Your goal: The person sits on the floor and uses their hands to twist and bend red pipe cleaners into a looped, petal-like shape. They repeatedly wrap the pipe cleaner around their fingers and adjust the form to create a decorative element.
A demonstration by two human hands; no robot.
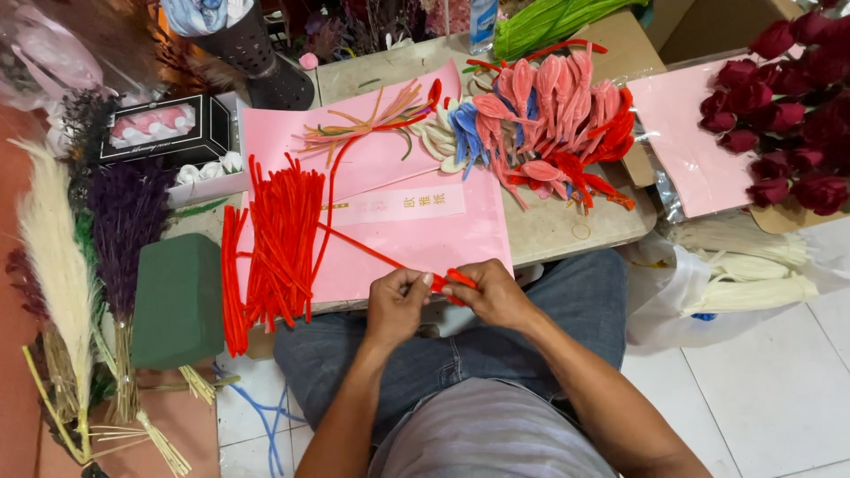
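Both my hands meet over my lap at the front edge of a low table (pixel 567 232). My left hand (pixel 396 304) and my right hand (pixel 490 292) pinch one long red pipe cleaner (pixel 372 250), its near end bent into a small loop between my fingers. Its far end runs up across pink paper sheets (pixel 416 235) towards the table's back. A pile of loose red pipe cleaners (pixel 279 243) lies just left of my hands.
Finished petal loops in pink, red, blue and white (pixel 544 119) heap at the table's back. A green foam block (pixel 177 301), dried grasses (pixel 62 274) and a black gift box (pixel 164 128) stand left. Red roses (pixel 792 115) and green stems (pixel 540 22) lie right and behind.
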